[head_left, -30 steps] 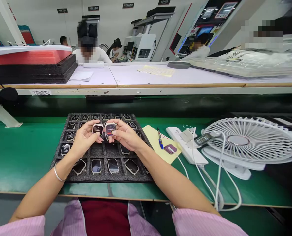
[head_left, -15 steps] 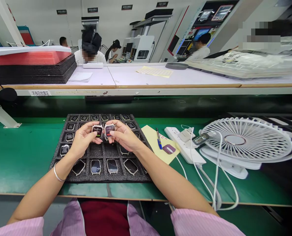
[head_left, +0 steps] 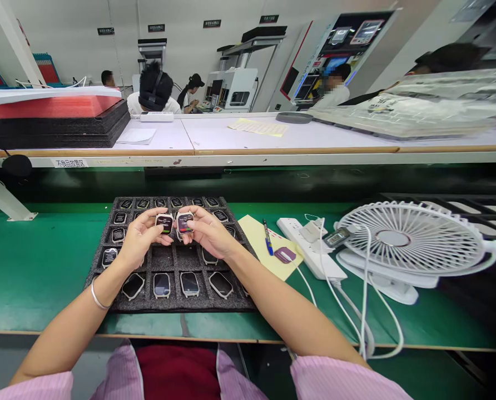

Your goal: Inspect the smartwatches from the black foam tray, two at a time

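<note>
My left hand (head_left: 138,240) grips a small watch body (head_left: 165,223) with a lit screen, fingers curled round its edges. My right hand (head_left: 208,231) holds a second lit watch body (head_left: 185,222) right beside it. Both are raised a little above a black foam tray (head_left: 118,303) on the green bench. The tray's pockets hold several more watch bodies, such as one in the front row (head_left: 188,283). A silver bangle circles my left wrist.
Right of the tray lie a yellow paper (head_left: 256,236) with a blue pen (head_left: 267,237), a purple object (head_left: 284,255), a white power strip (head_left: 310,255) with cables, and a white desk fan (head_left: 410,241). A raised shelf (head_left: 248,153) carries stacked foam trays (head_left: 56,119). Other people work behind.
My hands and both watch bodies keep the same pose over the tray. The view has tilted slightly, and the person behind the shelf has lowered their head.
</note>
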Motion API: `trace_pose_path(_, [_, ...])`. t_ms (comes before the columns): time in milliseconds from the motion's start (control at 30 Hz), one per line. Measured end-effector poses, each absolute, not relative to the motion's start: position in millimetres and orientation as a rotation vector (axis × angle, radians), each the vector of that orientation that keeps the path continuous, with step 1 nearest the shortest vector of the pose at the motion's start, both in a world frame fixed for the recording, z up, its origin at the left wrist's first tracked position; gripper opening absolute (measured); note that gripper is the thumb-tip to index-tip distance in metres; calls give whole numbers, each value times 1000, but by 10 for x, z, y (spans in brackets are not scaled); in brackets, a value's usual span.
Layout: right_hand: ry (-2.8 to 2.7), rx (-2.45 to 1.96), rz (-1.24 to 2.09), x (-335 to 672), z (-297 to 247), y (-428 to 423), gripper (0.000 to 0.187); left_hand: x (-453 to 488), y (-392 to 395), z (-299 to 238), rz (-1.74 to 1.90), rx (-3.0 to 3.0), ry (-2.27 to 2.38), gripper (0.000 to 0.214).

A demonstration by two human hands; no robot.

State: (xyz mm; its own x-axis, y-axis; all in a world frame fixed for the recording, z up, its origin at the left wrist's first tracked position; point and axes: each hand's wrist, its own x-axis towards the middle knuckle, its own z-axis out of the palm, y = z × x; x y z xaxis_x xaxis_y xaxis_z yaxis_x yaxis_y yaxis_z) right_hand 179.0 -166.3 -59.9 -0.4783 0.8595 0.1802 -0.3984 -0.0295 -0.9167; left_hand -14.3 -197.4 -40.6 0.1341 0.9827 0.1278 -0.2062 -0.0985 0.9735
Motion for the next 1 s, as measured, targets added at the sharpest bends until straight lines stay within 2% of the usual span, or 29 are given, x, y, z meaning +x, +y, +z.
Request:
trace_pose_path(500, [-955, -854, 1650, 1863, -753, -1465, 37, -216, -1798, -573, 1280, 994, 942, 47])
trace_pose_path(667, [-1002, -788, 1503, 1884, -776, -1441, 42, -220, -1792, -580, 1289, 946, 932, 46])
trace_pose_path(1000, [-1152, -792, 1484, 1854, -777, -1533, 41, -187, -1848, -605, 1267, 1017, 929, 44])
